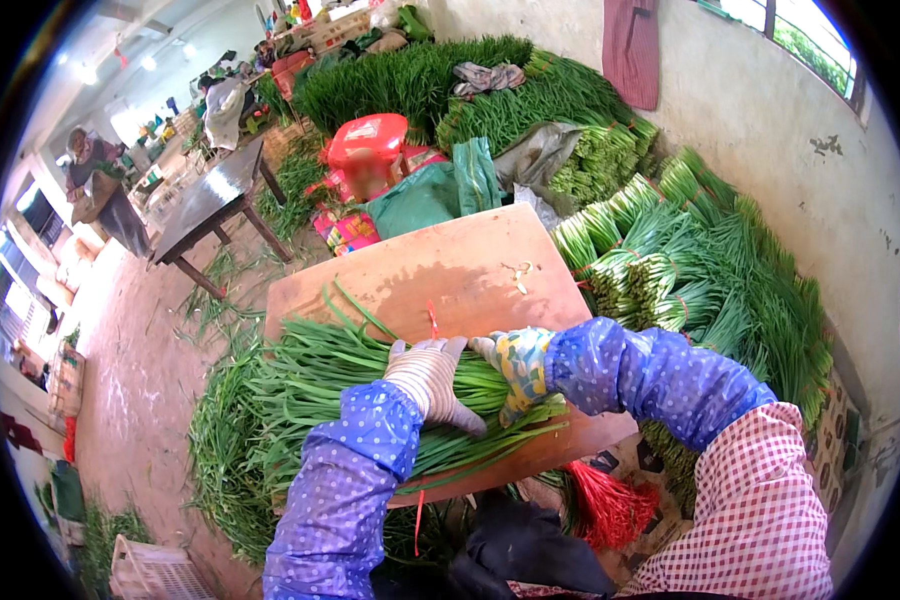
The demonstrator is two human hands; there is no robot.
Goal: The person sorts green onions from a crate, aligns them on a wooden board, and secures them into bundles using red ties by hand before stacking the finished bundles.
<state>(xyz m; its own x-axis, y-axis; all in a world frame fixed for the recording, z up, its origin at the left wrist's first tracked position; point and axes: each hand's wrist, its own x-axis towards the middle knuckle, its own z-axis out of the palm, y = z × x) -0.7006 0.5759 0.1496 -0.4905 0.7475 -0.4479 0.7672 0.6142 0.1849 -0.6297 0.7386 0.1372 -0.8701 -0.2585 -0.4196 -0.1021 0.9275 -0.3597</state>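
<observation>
so the green stalks [315,385] lie sideways across the wooden board [470,245], leafy ends spilling past its left edge. left hand [428,383], striped glove, is laid over the top with fingers spread, probably so they don't fan out; can't tell how hard it presses. right hand [523,368], patterned glove, has its fingers curled round the right ends, seemingly keeping them even. a red tie [433,318] pokes out above and below, so presumably it runs underneath, pinned by the weight. more red ties [615,505] hang by the near edge, handy to reach i guess
</observation>
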